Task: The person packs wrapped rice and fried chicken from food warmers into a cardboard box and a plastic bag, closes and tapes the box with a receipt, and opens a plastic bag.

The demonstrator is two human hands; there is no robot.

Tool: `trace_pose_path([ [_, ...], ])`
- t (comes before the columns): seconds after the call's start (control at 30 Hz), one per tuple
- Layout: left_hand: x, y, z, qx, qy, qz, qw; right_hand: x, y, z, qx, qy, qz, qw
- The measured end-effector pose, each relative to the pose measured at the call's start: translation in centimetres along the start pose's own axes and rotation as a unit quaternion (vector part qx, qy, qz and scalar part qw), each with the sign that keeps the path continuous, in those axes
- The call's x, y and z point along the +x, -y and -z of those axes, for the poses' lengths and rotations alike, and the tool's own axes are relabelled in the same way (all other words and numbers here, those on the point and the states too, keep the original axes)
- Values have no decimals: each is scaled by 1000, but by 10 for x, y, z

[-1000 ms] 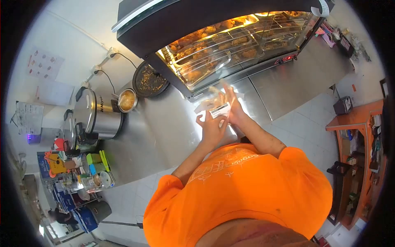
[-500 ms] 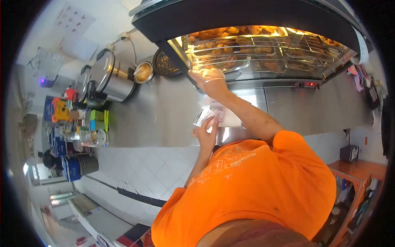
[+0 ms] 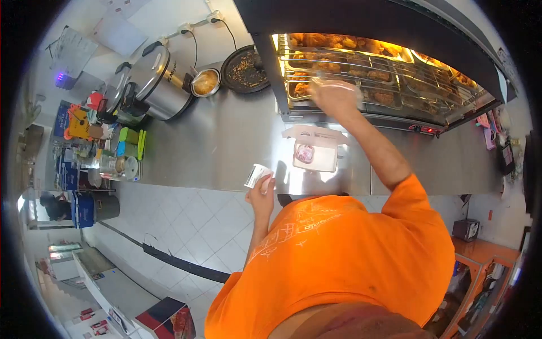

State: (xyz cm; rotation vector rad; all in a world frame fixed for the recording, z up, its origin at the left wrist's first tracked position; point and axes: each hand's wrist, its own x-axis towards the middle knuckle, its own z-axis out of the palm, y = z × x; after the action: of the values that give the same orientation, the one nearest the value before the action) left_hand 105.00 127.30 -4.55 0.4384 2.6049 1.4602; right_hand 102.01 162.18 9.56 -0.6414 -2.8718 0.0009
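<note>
The left hand (image 3: pixel 261 196) pinches a white printed slip (image 3: pixel 257 175) between thumb and fingers, at the near edge of the steel counter (image 3: pixel 214 152). The right hand (image 3: pixel 337 99) reaches to the left part of the lit display cabinet (image 3: pixel 350 16), by its browned fried food (image 3: pixel 378 74); it is blurred, so I cannot tell whether its fingers are spread or closed. Between the hands, an open paper box (image 3: pixel 325 159) sits on the counter, a small pack (image 3: pixel 305 153) inside at left. Farther left stand a dark round pan (image 3: pixel 237 76), a bowl (image 3: pixel 205 83) and a steel cooker (image 3: pixel 176 97).
</note>
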Motion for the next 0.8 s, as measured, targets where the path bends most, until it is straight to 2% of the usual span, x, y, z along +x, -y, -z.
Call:
trace_pose_path([
  [0.17, 2, 43, 41, -10, -32, 64, 997, -43, -26, 23, 62, 8, -256, 965],
  [0.23, 2, 63, 52, 7, -46, 69, 997, -50, -34, 0, 80, -29, -326, 942],
  [0.3, 2, 80, 59, 30, -51, 79, 995, -53, -36, -39, 107, -31, -347, 931],
  [0.37, 6, 84, 62, 64, -13, 96, 993, -45, -40, -99, 142, 0, -323, 936],
  [0.4, 10, 85, 61, 81, 7, 104, 991, -31, -65, -173, 213, -25, -209, 954],
  [0.47, 24, 93, 48, 85, 77, 86, 990, 2, -64, -235, 466, 6, -223, 856],
  [0.5, 29, 94, 42, 87, 112, 77, 987, 13, -62, -259, 557, 8, -300, 774],
  [0.6, 43, 68, 10, 171, 166, 13, 971, 36, -21, -233, 769, -90, -381, 505],
  [0.67, 57, 79, -29, 207, 218, -23, 954, 42, -15, -233, 767, -123, -366, 513],
  [0.77, 73, 66, -87, 332, 239, -69, 910, 42, -12, -231, 749, -162, -351, 538],
  [0.8, 80, 62, -104, 343, 252, -57, 903, 37, -10, -219, 737, -163, -367, 543],
])
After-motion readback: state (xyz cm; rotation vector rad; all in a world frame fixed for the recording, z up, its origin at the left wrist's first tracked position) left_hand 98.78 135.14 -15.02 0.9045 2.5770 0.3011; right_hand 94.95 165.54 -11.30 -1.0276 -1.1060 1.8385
